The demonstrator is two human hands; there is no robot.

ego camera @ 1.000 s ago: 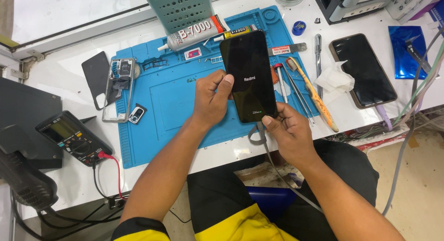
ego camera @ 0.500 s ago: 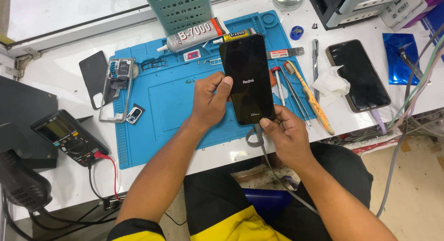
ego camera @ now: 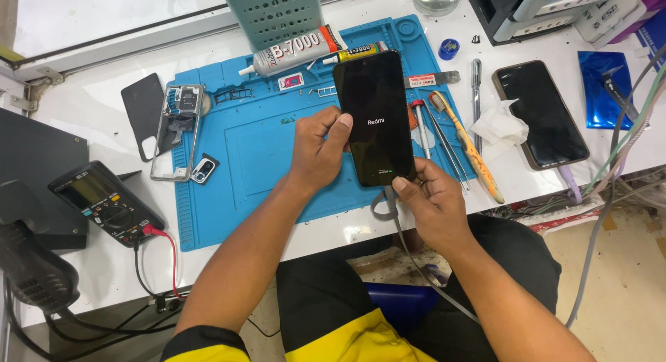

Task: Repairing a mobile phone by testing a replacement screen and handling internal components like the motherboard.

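A black smartphone (ego camera: 374,112) with a dark screen and a small white logo is held upright over the blue work mat (ego camera: 263,161). My left hand (ego camera: 319,150) grips its left edge, thumb on the glass. My right hand (ego camera: 427,202) holds the bottom edge, where a grey cable (ego camera: 409,254) plugs in and runs down towards my lap.
A glue tube (ego camera: 295,51), a smaller tube (ego camera: 357,53), a phone frame (ego camera: 177,129), a back cover (ego camera: 142,112) and a camera part (ego camera: 203,169) lie on or beside the mat. Tools (ego camera: 465,143), a second phone (ego camera: 541,112), tissue (ego camera: 498,124) sit right; multimeter (ego camera: 104,202) left.
The phone and both hands keep the same grip; only the view has shifted slightly, so everything sits a little higher in the frame.
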